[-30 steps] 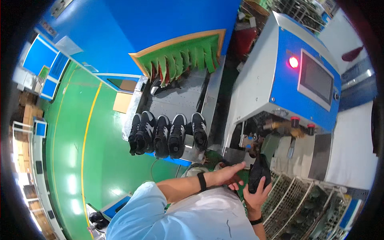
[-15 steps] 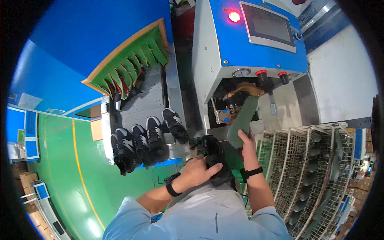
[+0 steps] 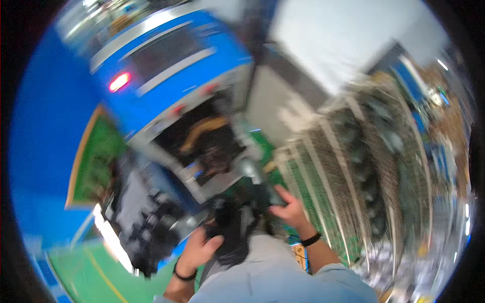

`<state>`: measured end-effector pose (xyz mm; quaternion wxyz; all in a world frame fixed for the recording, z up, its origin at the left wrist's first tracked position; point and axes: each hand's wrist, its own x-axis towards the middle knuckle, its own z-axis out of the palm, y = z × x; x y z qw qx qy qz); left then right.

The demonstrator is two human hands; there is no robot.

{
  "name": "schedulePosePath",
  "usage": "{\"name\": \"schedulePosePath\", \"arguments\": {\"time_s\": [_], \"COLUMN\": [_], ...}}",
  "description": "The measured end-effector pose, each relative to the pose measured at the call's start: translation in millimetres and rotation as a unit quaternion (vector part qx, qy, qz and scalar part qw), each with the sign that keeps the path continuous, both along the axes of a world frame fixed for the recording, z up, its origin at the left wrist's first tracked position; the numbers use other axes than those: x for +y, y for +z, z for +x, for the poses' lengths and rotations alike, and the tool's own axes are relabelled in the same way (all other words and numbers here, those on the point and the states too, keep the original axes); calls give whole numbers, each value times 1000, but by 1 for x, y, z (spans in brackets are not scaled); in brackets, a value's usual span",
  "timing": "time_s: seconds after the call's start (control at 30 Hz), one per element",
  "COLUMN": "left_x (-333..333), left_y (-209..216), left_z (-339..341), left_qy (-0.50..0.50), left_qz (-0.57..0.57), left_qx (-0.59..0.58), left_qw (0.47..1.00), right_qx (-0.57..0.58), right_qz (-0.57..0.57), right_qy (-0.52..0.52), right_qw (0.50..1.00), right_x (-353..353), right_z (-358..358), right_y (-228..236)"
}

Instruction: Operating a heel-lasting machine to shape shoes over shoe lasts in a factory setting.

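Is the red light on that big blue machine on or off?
On. The red light glows brightly, with a whitish middle, against the blue machine's front, even though the picture is blurry.

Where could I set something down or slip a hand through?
Though blurred, green floor looks bare at lower left, between blue edging and the bright conveyor edge. A smaller patch of grey belt shows between the green curtain and dark shoes. It's crowded between left hand and right hand, around a dark item.
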<state>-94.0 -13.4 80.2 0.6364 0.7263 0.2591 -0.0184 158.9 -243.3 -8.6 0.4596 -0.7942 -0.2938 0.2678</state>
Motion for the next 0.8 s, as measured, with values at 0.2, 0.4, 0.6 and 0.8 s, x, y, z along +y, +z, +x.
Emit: {"name": "schedulePosePath", "arguments": {"time_s": [0.2, 0.4, 0.6, 0.8], "left_x": [-24, -84, -125, -152], "left_y": [-20, -6, -4, -35], "left_z": [82, 176, 233, 278], "left_qy": [-58, -135, -195, -190], "left_qz": [-16, -37, -10, -80], "left_qx": [24, 74, 78, 134], "left_qw": [998, 987, 978, 969], "right_qx": [22, -218, -123, -66], "right_qz": [-130, -191, -275, -530], "right_qy": [-262, -559, -751, -577], "right_qw": [956, 777, 588, 619], "right_x": [-118, -271, -395, -620], "right_z": [10, 4, -13, -30], "right_y": [32, 41, 69, -29]}}
